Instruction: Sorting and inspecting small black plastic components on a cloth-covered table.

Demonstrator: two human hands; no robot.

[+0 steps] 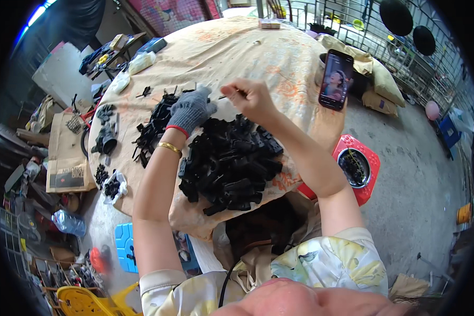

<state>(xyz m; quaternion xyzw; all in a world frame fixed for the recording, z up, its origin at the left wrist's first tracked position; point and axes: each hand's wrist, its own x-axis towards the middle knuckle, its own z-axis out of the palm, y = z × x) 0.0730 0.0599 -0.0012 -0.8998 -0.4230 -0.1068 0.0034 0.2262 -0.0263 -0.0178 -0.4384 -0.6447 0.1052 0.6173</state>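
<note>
A grey knitted glove with a red cuff covers my left hand [190, 109], which is over the left part of the black parts. Its fingers look curled, but what they hold, if anything, is hidden. My bare right hand [250, 98] is raised above the cloth, just right of the glove, its fingers closed on a small thin dark piece [223, 97]. Below both hands lies a large heap of black plastic parts [229, 163]. A looser pile of thin black parts [147, 136] spreads to the left, partly under my left forearm.
A patterned beige cloth [221, 42] covers the round table. An upright phone [336, 79] with a lit screen is at its right edge. A plastic bag of small black pieces [114, 187] sits at the left edge. A red square-rimmed container [371, 163] stands right of the table.
</note>
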